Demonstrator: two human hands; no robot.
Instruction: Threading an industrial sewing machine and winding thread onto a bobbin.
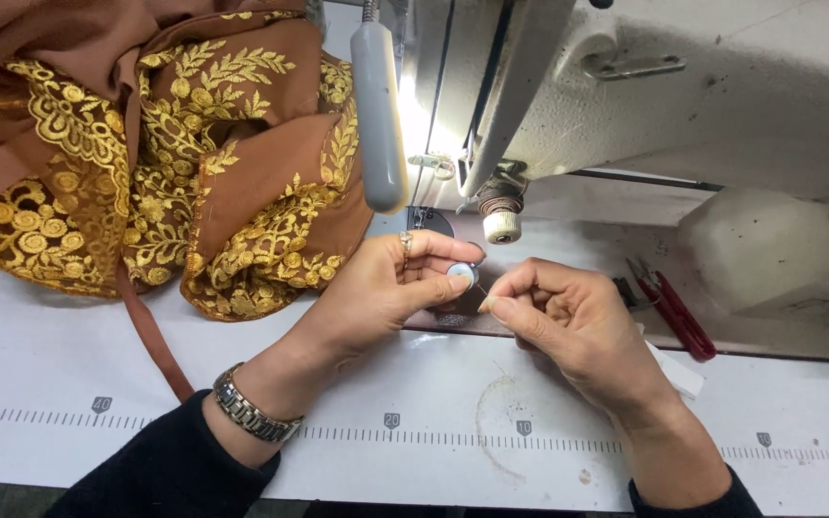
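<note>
The work surface is a white sewing table (69,364) with a printed measuring scale (434,436) running across its near edge and a faint ring-shaped stain near the middle. A cream industrial sewing machine (702,86) stands at the back right, its lamp glowing behind a grey lamp arm (379,115) that hangs down over the needle area. A ribbed tension knob (502,225) juts out from the machine's head. Nothing of the room beyond the table can be seen.

The left hand (386,288), with a ring on one finger and a metal wristwatch (247,412) at the wrist, pinches a small round silvery bobbin (461,275) between thumb and fingertips, just in front of the machine's bed plate. The right hand (568,321) is curled, thumb and forefinger pressed together on a fine thread (485,292) that runs to the bobbin; the two hands almost touch.

To the left, brown fabric with gold embroidery (146,153) lies heaped on the table, a plain brown strip trailing from it toward the near edge. Red-handled thread snips (674,312) rest on the table to the right of the hands, beside the machine base.
</note>
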